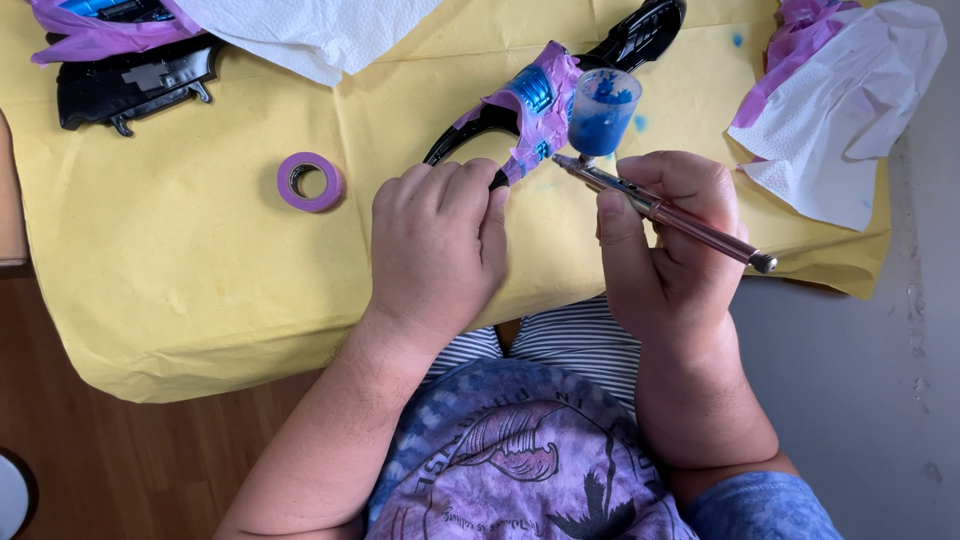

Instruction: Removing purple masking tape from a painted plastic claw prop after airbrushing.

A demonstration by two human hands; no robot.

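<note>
My left hand [438, 240] grips the near end of a long black plastic part [640, 35] that lies across the yellow paper sheet [200, 250]. Purple masking tape [545, 95] wraps the part's middle, and a patch there is painted metallic blue. My right hand [670, 240] holds a slim metal airbrush [660, 210] like a pen. Its clear cup [603, 110], with blue paint inside, stands upright. The nozzle points left at the taped part, very close to it.
A roll of purple tape [309, 181] lies left of my left hand. Another black part [130, 80] with purple tape sits at the top left. White paper towels [310, 30] lie at the top, and a stained towel [850, 110] at the right. Wooden floor shows at lower left.
</note>
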